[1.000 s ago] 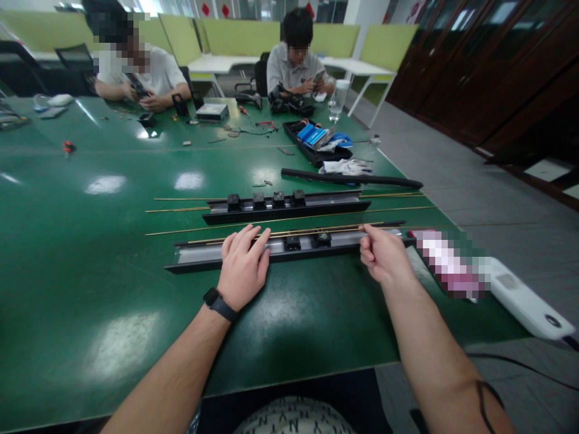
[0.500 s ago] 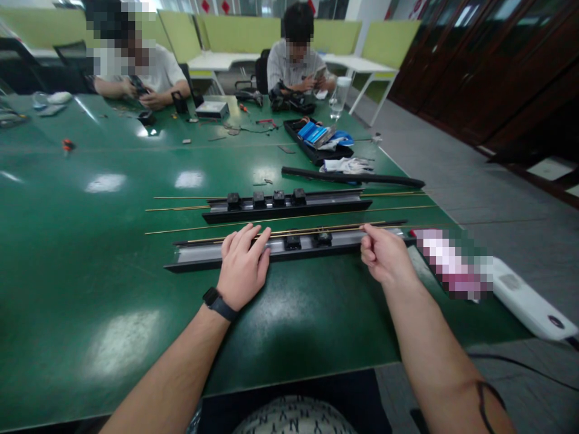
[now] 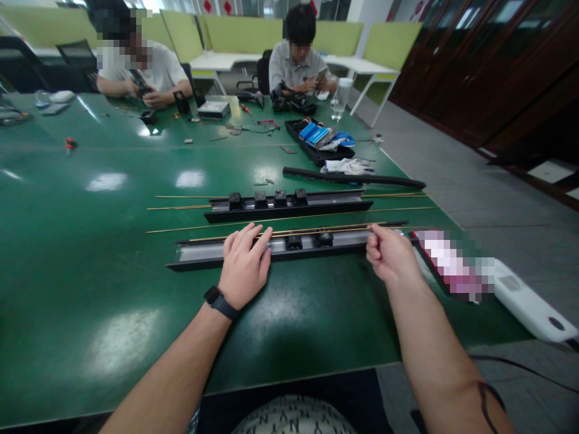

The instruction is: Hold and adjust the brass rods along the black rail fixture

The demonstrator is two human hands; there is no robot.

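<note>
A long black channel (image 3: 201, 253) with a silvery inner face lies across the green table in front of me. Two small black blocks (image 3: 325, 239) sit in it between my hands. Thin brass-coloured rods (image 3: 316, 230) run lengthwise along its far side. My left hand (image 3: 244, 256) rests palm down over the channel's left half, fingers stretched out and touching the rods. Near the right end, my right hand (image 3: 392, 252) is closed, thumb and forefinger pinching a rod. Behind stands a second black channel (image 3: 289, 211) with several black blocks and rods at its ends.
A black tube (image 3: 353, 176), a white glove (image 3: 348, 166) and a black tray (image 3: 312, 154) of blue items lie farther back. At right are a pink-and-white item (image 3: 452, 265), blurred out, and a white device (image 3: 529, 301). Two people sit across the table (image 3: 149, 337).
My right hand has shifted slightly to the right along the channel, still pinching. My left hand stays in place on the channel.
</note>
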